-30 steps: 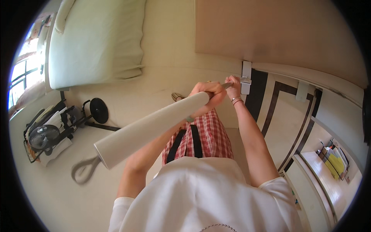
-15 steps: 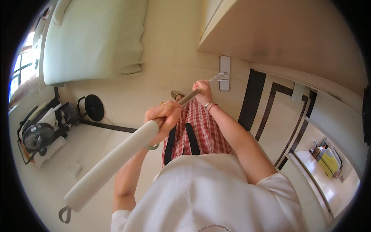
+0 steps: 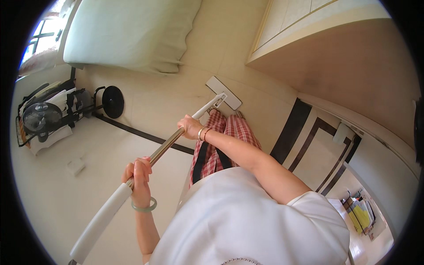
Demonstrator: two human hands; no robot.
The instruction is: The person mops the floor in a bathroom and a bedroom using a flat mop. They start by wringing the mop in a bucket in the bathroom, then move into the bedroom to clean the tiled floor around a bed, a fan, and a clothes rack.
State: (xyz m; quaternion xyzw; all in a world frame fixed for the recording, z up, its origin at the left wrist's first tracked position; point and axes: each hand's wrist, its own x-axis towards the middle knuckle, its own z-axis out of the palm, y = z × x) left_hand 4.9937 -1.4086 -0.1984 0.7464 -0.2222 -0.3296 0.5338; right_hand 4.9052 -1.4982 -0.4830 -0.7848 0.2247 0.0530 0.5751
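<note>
A flat mop slants across the view, its metal pole point(image 3: 167, 146) running from lower left to upper middle. My left hand point(image 3: 140, 176), with a pale green bangle at the wrist, is closed around the pole just above the long white grip sleeve point(image 3: 100, 223). Farther along, my right hand point(image 3: 191, 126) wraps the pole near its white lower section. The rectangular white mop head point(image 3: 229, 100) lies flat on the tiled floor, close in front of my feet and red checked trousers point(image 3: 240, 132).
A bed with a pale green cover point(image 3: 128, 35) stands far left. A wooden cabinet point(image 3: 327, 62) juts in at the right, beside a dark-bordered doorway point(image 3: 291, 128). Along the left wall are a fan point(image 3: 42, 119), piled items and a round black base point(image 3: 113, 102).
The mop head has moved left from beside the cabinet and turned aslant, nearer my feet. Both hands have shifted left and lower with the pole, now farther apart. The view has turned slightly.
</note>
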